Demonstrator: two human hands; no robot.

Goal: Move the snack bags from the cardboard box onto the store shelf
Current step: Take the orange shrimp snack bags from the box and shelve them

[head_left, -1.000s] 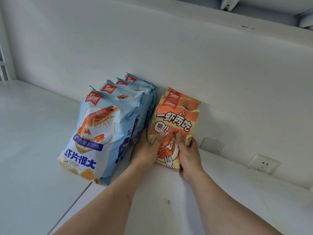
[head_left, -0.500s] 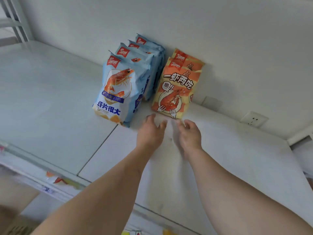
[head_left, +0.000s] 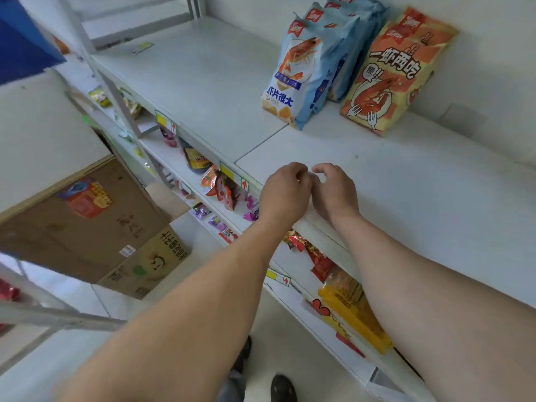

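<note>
Your hands: left hand (head_left: pixel 285 190) and right hand (head_left: pixel 333 190) hover side by side over the front edge of the top shelf (head_left: pixel 420 198); fingers loosely curled, holding nothing, the two hands touching or nearly so.
Likely reason: empty and low at the lip, they look free to drop away for the next load.
Cardboard box: the cardboard box (head_left: pixel 87 224) sits on the floor down to your left, well apart from the hands; its inside is not visible from here.
Lower shelves: mixed packets crowd the tiers beneath, under yellow price tags (head_left: pixel 229 174).
Blue bags: a row of blue snack bags (head_left: pixel 301 74) stands upright at the back, one behind another, so the front face reads to a shopper.
Orange bags: orange snack bags (head_left: pixel 391 74) lean against the wall just beside the blue row, propped by it and tilted back.
Judgement: plenty of bare shelf in front; more bags probably to come.
</note>
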